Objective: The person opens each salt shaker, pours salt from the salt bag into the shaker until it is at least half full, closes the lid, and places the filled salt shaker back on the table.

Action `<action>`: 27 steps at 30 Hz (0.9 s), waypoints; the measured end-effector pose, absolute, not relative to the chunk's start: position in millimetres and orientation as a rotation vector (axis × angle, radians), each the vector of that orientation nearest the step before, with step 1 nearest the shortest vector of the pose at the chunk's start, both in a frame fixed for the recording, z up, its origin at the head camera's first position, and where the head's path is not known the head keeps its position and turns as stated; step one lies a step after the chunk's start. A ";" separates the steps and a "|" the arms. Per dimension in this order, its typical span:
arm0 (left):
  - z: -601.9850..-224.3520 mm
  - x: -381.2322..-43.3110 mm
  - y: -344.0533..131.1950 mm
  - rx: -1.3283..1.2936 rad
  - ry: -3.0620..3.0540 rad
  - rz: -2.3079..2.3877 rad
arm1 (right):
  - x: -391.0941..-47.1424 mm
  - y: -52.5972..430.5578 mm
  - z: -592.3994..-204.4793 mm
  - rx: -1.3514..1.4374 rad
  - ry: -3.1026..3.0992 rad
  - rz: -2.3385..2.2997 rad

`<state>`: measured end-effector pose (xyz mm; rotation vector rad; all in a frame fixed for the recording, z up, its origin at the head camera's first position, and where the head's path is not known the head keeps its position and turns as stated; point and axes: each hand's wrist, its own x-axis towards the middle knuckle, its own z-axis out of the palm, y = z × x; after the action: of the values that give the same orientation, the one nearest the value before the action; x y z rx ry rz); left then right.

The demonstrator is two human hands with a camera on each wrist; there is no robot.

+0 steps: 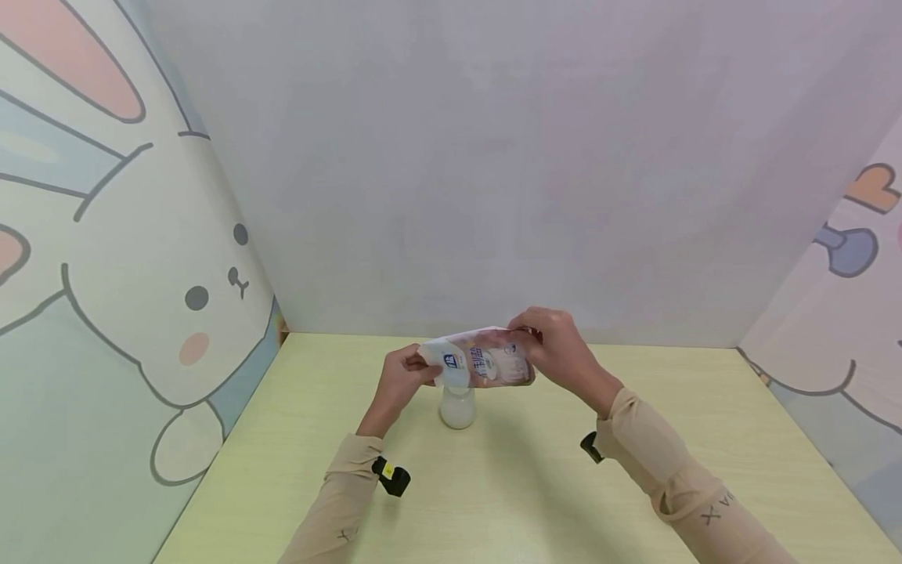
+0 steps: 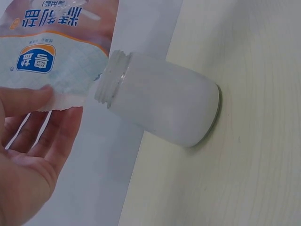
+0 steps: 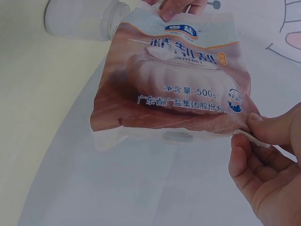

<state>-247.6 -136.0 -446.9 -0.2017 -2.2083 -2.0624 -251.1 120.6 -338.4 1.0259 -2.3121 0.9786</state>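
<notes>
A printed salt packet [image 1: 486, 366], brown and pale blue, is stretched between both hands above the table. My left hand [image 1: 403, 382] pinches its torn, pale end between thumb and fingers. At the opposite end, my right hand [image 1: 561, 350] pinches a bottom corner and holds that side slightly higher. Below the packet's torn end stands an upright glass jar [image 2: 162, 99], uncapped, its threaded mouth beside the torn edge in the left wrist view. White contents fill the jar up near its neck. In the right wrist view the packet's front [image 3: 174, 89] shows 500 g lettering and looks flattened.
The pale wooden table [image 1: 338, 407] meets a plain grey-white wall [image 1: 479, 172] behind the hands. Side panels with cartoon rabbits [image 1: 141, 258] border it left and right. Black wrist devices [image 1: 391, 476] sit under both sleeves.
</notes>
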 end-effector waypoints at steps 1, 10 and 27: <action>-446.9 -247.7 -135.9 -0.201 -2.208 -2.063 | -251.1 120.8 -338.4 1.025 -2.313 0.978; -446.9 -247.7 -135.7 -0.206 -2.207 -2.076 | -250.8 121.1 -337.6 1.025 -2.315 0.973; -447.3 -249.3 -135.0 -0.194 -2.206 -2.087 | -250.7 121.5 -336.9 1.039 -2.303 0.980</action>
<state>-249.3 -135.0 -447.3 -0.1943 -2.2056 -2.0873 -250.7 121.5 -336.9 1.0387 -2.3034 0.9803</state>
